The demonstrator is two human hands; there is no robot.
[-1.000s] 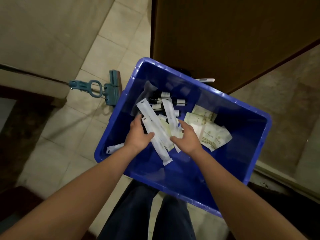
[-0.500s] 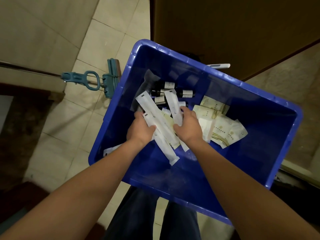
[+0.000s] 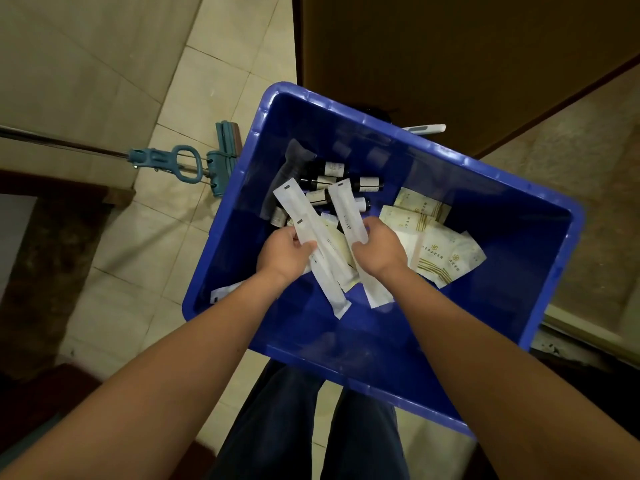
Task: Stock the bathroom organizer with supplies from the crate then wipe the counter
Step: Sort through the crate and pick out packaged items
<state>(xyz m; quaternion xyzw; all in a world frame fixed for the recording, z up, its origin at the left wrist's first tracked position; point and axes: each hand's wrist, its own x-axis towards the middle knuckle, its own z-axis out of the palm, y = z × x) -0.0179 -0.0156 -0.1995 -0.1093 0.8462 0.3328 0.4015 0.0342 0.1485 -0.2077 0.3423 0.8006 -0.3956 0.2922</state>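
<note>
Your left hand [image 3: 284,252] grips two long white sachets [image 3: 297,207] inside the blue crate [image 3: 519,271]. Your right hand [image 3: 378,252] grips a third sachet [image 3: 346,210]. Dark bottles [image 3: 332,183] and cream packets [image 3: 440,252] lie on the crate bottom. A mop [image 3: 194,162] lies on the tiles left of the crate.

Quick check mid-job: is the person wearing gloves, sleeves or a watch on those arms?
No. The left hand and right hand are bare, without gloves. Both forearms are uncovered to the frame edge: no sleeves, watch or bracelet in view. Dark trousers show below.
</note>
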